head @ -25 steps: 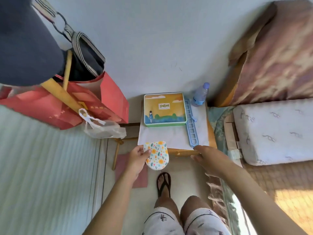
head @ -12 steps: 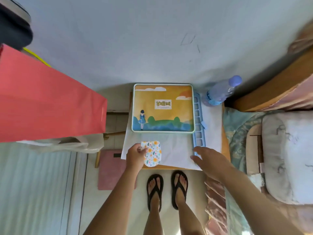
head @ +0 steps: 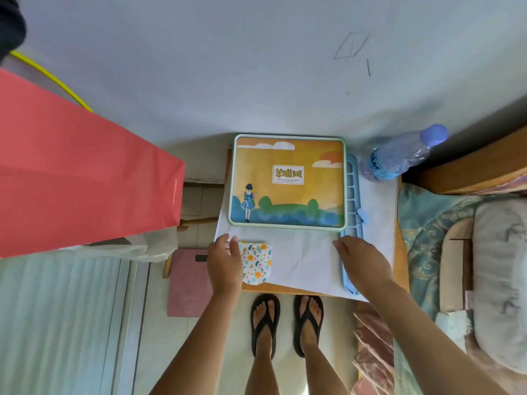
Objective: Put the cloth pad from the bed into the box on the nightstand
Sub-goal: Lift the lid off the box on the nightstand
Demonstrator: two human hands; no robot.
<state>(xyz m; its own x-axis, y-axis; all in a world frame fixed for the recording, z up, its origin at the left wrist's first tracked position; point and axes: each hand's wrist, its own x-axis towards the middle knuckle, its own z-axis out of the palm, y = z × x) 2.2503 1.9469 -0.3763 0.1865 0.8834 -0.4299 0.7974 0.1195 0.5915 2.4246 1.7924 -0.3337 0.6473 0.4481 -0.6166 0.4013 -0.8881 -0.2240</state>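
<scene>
The cloth pad, white with yellow flowers and green leaves, lies flat on the white paper at the nightstand's front left. My left hand rests against the pad's left edge, fingers stretched forward and apart, not gripping it. The box stands behind the pad with its lid down; the lid is orange with a girl and blue hills. My right hand hovers open over the front of a blue plastic rack, just below the box's front right corner.
The blue plastic rack lies along the box's right side, with a water bottle behind it. A red paper bag hangs at the left. A pink scale is on the floor. The bed and pillow are to the right.
The view has come closer to the nightstand. The pad, pinched in my left hand at the front edge before, now lies flat on the paper. My right hand has moved forward over the rack.
</scene>
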